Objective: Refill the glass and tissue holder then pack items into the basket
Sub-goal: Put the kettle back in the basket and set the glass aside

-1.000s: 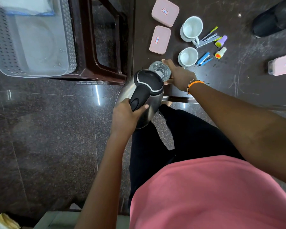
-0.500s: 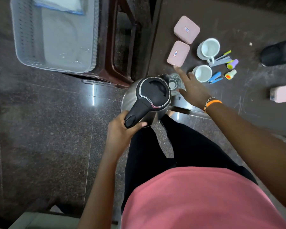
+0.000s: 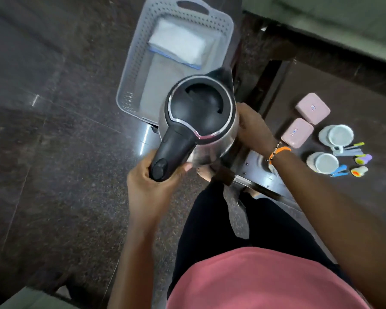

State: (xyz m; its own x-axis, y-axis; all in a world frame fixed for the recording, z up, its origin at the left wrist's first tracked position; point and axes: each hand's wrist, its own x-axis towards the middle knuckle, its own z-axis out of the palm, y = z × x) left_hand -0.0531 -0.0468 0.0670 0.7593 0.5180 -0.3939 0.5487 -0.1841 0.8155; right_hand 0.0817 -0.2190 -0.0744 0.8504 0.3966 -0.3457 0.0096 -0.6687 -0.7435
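Observation:
My left hand (image 3: 152, 184) grips the black handle of a steel kettle (image 3: 198, 112) with a black lid, held upright over the floor. My right hand (image 3: 252, 128) is pressed around the kettle's right side. Behind the kettle, a grey perforated basket (image 3: 129, 63) sits on a dark stool, with a white tissue pack (image 3: 178, 43) inside it. The glass (image 3: 262, 161) stands at the table's near corner, mostly hidden by my right wrist.
On the dark table (image 3: 343, 85) at the right lie two pink boxes (image 3: 312, 108) (image 3: 296, 132), two white cups (image 3: 337, 134) (image 3: 324, 162) and several coloured markers and pens (image 3: 361, 159). Dark granite floor spreads to the left. My legs are below the kettle.
The kettle has swung away from the glass and come upright toward the basket. My right hand left the glass and moved onto the kettle's side. The view turned left.

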